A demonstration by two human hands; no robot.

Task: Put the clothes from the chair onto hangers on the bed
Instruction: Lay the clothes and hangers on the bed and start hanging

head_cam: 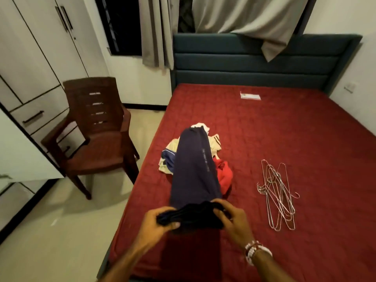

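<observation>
A navy garment stretches away from me over the red bed. My left hand and my right hand both grip its bunched near end, held just above the mattress. Its far end lies over a heap of clothes: cream and white pieces, a blue and white one and a red one. Several wire hangers lie in a tangle on the bed to the right of the heap. The brown plastic chair stands left of the bed with nothing on its seat.
A white wardrobe with drawers stands behind the chair. Tiled floor runs along the bed's left side. A small white packet lies near the teal headboard. Grey curtains hang over the headboard.
</observation>
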